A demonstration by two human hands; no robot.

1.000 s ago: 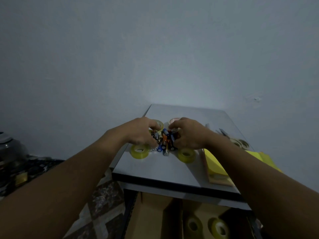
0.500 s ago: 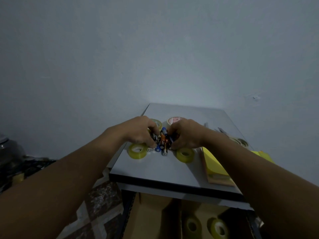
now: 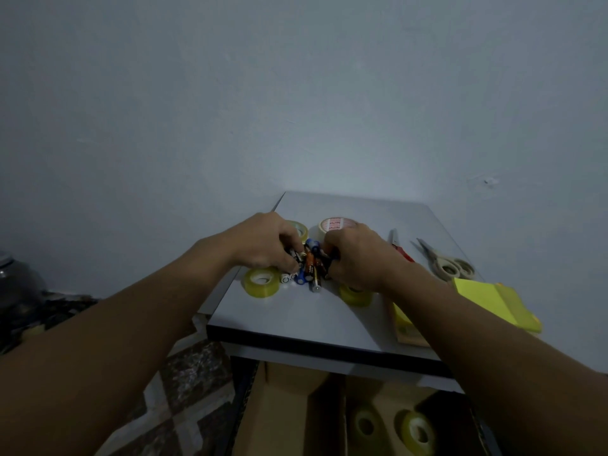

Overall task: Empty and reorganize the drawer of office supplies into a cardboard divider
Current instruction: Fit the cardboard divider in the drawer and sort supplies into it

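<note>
A heap of batteries (image 3: 310,266) lies on the grey cabinet top (image 3: 296,317), squeezed between my two hands. My left hand (image 3: 265,243) curls its fingers round the heap's left side. My right hand (image 3: 357,255) curls round its right side. Yellow tape rolls sit at the front left (image 3: 261,282) and front right (image 3: 355,295) of the heap. Below the cabinet's edge, the cardboard divider (image 3: 283,409) stands in the open drawer, with two tape rolls (image 3: 416,432) in its right compartment.
Behind the hands lie a white tape roll with red print (image 3: 334,224) and another yellow roll (image 3: 297,228). To the right are a red pen (image 3: 398,248), scissors (image 3: 444,263) and yellow sticky-note pads (image 3: 493,301). A wall stands close behind.
Both hands have drawn closer together, bunching the batteries into a tighter heap. The camera has tilted slightly, so more of the right side shows.
</note>
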